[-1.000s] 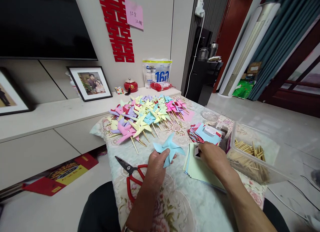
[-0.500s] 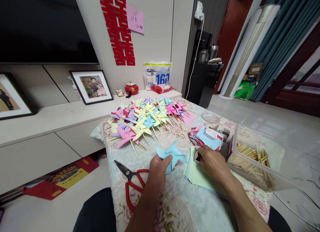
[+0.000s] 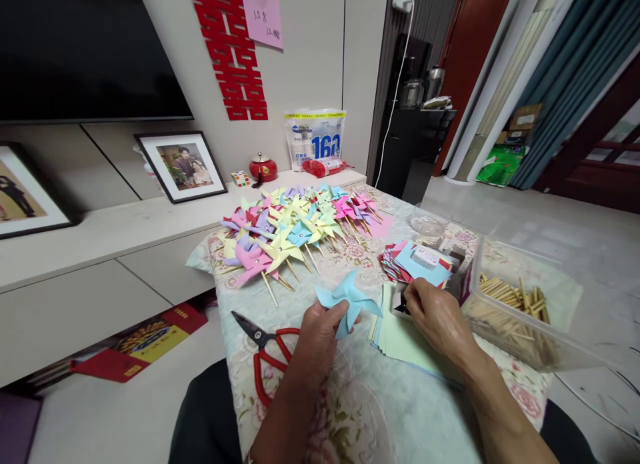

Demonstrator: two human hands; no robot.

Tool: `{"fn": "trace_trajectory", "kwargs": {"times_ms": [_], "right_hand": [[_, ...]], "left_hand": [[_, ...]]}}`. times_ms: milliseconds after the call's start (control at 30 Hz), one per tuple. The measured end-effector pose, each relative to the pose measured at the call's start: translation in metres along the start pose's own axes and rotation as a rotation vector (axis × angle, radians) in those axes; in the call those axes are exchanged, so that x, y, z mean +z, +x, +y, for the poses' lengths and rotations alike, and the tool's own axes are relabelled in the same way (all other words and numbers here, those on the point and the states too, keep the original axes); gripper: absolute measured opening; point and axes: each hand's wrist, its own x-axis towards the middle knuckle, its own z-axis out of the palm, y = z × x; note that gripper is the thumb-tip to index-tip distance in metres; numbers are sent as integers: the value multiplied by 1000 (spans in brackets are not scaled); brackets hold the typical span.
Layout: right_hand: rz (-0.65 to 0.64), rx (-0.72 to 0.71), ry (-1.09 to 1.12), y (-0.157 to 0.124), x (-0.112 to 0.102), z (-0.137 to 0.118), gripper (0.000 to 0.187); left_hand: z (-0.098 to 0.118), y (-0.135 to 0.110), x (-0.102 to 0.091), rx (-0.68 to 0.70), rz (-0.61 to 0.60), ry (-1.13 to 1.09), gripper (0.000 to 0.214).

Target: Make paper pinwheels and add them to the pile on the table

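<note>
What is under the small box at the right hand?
The small box appears to rest on a pale green paper stack, with bluish edges showing below. The right hand covers part of that stack; whatever is directly beneath the box is hidden.

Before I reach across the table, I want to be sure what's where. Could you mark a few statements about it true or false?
1. The left hand holds a blue pinwheel. True.
2. The right hand holds the scissors. False: they lie on the table; that hand is at a small box.
3. Sticks lie in a clear bin. True.
4. The other pinwheels are in the bin. False: they lie grouped on the table.
5. Green paper tops a stack by the right hand. True.
</note>
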Motion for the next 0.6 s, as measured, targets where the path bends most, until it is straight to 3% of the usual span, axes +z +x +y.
{"fn": "trace_trajectory", "kwargs": {"times_ms": [367,500,600], "right_hand": [[141,47,520,-2,0,3,13],[80,55,873,-3,-3,-2,20],[-50,127,1226,-5,-6,-8,25]], "left_hand": [[-4,0,3,23,-3,39,27],[-10,3,1,23,35,111,26],[-13,3,2,9,68,147,27]]}}
